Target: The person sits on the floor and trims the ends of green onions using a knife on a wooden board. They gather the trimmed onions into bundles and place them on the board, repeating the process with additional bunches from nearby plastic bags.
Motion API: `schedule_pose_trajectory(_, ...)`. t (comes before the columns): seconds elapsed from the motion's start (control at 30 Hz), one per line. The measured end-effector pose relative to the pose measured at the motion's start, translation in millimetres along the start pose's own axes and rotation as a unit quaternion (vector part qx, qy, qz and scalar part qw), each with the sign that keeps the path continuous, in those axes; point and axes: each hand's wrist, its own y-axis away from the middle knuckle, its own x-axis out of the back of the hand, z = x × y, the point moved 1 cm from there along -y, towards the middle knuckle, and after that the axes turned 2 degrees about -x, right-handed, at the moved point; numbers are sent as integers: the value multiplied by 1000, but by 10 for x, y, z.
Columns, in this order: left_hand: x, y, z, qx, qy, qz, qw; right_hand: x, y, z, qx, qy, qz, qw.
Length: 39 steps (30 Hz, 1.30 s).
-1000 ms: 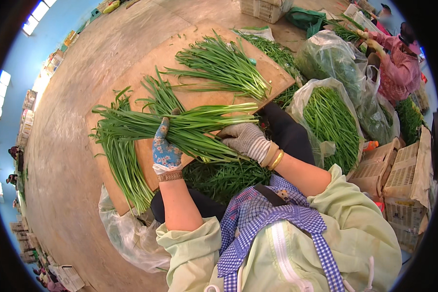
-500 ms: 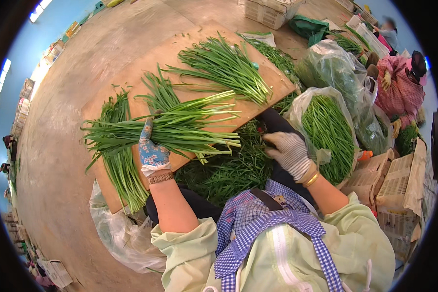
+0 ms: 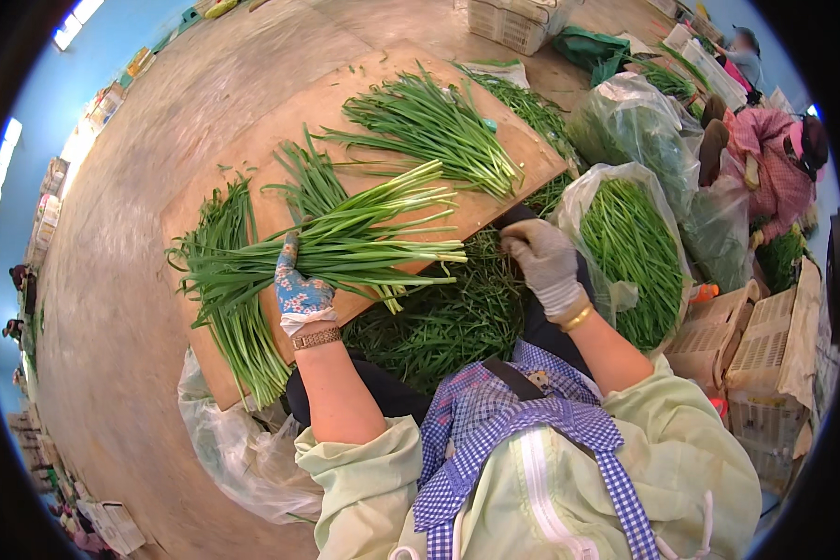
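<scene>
My left hand (image 3: 301, 287), in a blue flowered glove, is closed around a bunch of garlic chives (image 3: 378, 241). Their pale stem ends fan out to the right, and the green tips point left over the wooden board (image 3: 182, 210). My right hand (image 3: 543, 264), in a whitish knit glove, is curled shut to the right of the board, above my leg; whatever its fingers hold, if anything, is hidden. One pile of chives (image 3: 443, 131) lies at the board's far right, another pile (image 3: 252, 345) hangs over its left edge, and a smaller one (image 3: 310, 182) lies between.
Loose green leaves (image 3: 457, 327) fill the space between my legs. At right stand a clear bag of chives (image 3: 633, 261), a larger plastic bag (image 3: 630, 131) and plastic crates (image 3: 761, 350). A co-worker in pink (image 3: 770, 163) bends beyond them. A crumpled plastic bag (image 3: 238, 448) lies at left.
My right hand has risen slightly, and its fingers are more curled. The bunch in my left hand has shifted a little right, its stems tilting up slightly. The co-worker in pink has moved.
</scene>
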Motion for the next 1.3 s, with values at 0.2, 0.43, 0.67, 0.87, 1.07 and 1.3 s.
schedule_pose_trajectory(0.2, -57, 100, -1, 14, 3, 31, 999, -24, -143, -687, 181, 65, -79, 978)
schedule_pose_trajectory(0.43, -82, 71, -91, 8, -45, -43, 998, -422, -96, -352, 60, -142, -86, 984)
schedule_pose_trajectory(0.67, -78, 97, -95, 25, 15, 4, 1000, -274, -34, -18, -217, -232, -1, 948)
schedule_pose_trajectory(0.87, 20, -16, -50, 7, 7, -46, 999, -91, 202, 56, -337, -398, -178, 834)
schedule_pose_trajectory(1.07, -91, 85, -148, -10, -45, -88, 995, -431, 128, -242, -426, -572, -221, 665)
schedule_pose_trajectory(1.3, -50, 41, -13, 11, 10, 66, 998, 16, 185, 315, -493, -477, -136, 715)
